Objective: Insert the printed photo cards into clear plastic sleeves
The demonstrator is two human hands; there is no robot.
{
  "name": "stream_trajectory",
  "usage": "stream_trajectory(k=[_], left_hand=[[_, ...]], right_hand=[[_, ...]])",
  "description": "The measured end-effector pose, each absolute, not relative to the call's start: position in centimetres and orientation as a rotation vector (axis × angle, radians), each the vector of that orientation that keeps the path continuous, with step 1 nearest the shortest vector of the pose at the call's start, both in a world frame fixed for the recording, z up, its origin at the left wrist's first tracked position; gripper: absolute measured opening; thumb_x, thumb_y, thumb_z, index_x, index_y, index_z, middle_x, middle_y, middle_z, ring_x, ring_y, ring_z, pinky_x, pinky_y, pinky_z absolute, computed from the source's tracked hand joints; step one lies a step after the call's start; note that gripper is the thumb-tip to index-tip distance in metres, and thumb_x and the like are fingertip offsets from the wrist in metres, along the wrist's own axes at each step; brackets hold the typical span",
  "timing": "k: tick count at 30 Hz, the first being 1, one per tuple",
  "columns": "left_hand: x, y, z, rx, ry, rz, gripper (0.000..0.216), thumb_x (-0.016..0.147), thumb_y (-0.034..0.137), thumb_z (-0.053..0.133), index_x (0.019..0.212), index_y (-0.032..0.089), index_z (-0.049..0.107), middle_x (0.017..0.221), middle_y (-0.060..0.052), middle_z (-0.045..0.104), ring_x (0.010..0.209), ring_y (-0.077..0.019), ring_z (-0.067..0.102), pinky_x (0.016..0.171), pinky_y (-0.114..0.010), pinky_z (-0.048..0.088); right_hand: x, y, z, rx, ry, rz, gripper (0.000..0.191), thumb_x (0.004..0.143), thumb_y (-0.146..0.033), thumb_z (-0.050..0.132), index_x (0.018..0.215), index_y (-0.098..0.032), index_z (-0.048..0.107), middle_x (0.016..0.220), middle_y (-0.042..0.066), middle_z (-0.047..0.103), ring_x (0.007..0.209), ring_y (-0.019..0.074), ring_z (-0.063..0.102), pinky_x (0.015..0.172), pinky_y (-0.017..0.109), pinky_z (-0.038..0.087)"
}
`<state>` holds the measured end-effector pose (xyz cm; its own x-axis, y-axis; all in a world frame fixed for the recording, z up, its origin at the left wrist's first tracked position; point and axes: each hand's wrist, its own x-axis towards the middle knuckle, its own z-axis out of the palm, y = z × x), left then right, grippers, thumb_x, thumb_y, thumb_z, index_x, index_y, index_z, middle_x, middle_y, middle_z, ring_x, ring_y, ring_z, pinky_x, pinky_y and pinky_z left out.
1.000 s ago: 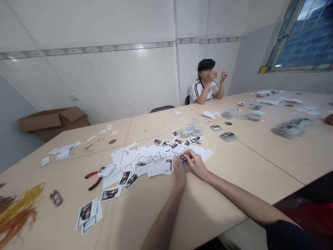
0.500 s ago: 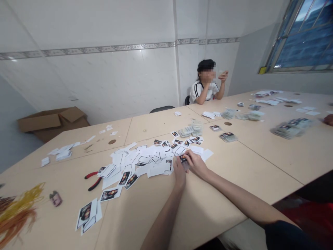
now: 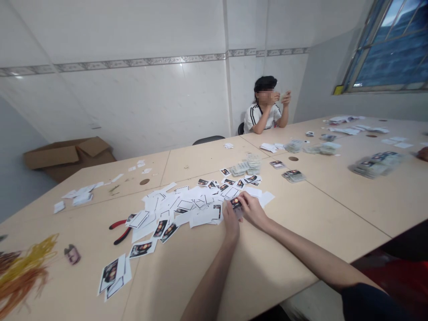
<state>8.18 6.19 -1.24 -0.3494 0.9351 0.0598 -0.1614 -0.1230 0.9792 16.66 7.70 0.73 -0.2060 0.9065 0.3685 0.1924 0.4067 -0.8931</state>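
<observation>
Avoid snagging loose cards (image 3: 187, 205) just to left. Pinching printed card (image 3: 236, 203) over desk (image 3: 274, 267), well in from near edge, with left grip (image 3: 231, 219) at left side, right grip (image 3: 251, 208) at upper right. Best pressed lightly, without bending.

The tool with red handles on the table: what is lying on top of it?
Paper cards, one dark-outlined, lie over its far end. Only the red-and-black handles show; the covered end cannot be seen.
</observation>
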Motion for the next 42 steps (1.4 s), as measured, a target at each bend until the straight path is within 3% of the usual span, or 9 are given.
stream_trajectory(k=[10,19,30,42], left_hand=[[8.2,5.9,-1.4,0.984,1.254,1.664,0.044,0.074,0.054,0.034,0.062,0.015,0.049,0.043,0.003,0.046,0.033,-0.0073,0.040,0.033,-0.019,0.030],[8.2,5.8,-1.6,1.000,1.254,1.701,0.042,0.075,0.052,0.034,0.065,0.015,0.051,0.046,0.003,0.047,0.035,-0.0070,0.039,0.034,-0.019,0.029],[8.3,5.8,-1.5,1.041,1.228,1.703,0.044,0.076,0.052,0.034,0.067,0.013,0.054,0.046,0.002,0.047,0.034,-0.0070,0.040,0.032,-0.019,0.029],[8.3,5.9,-1.5,1.061,1.216,1.697,0.046,0.076,0.052,0.033,0.064,0.013,0.053,0.043,0.002,0.047,0.032,-0.0067,0.039,0.031,-0.018,0.029]], right_hand=[[16.7,7.8,0.6,-0.981,-1.667,0.723,0.022,0.084,-0.033,0.032,0.071,-0.020,0.043,0.059,-0.001,0.050,0.051,0.0122,0.052,0.047,0.021,0.040],[16.3,8.0,0.2,-0.914,-1.504,1.082,0.029,0.080,-0.045,0.035,0.073,-0.018,0.044,0.054,-0.002,0.050,0.036,0.0108,0.047,0.032,0.020,0.035],[16.5,7.5,0.6,-0.941,-1.568,0.817,0.024,0.084,-0.035,0.032,0.074,-0.019,0.046,0.062,-0.001,0.048,0.047,0.0102,0.048,0.042,0.020,0.040],[15.7,7.2,0.3,-0.894,-1.454,0.931,0.024,0.082,-0.040,0.033,0.079,-0.019,0.045,0.063,-0.001,0.051,0.035,0.0086,0.045,0.028,0.020,0.036]])
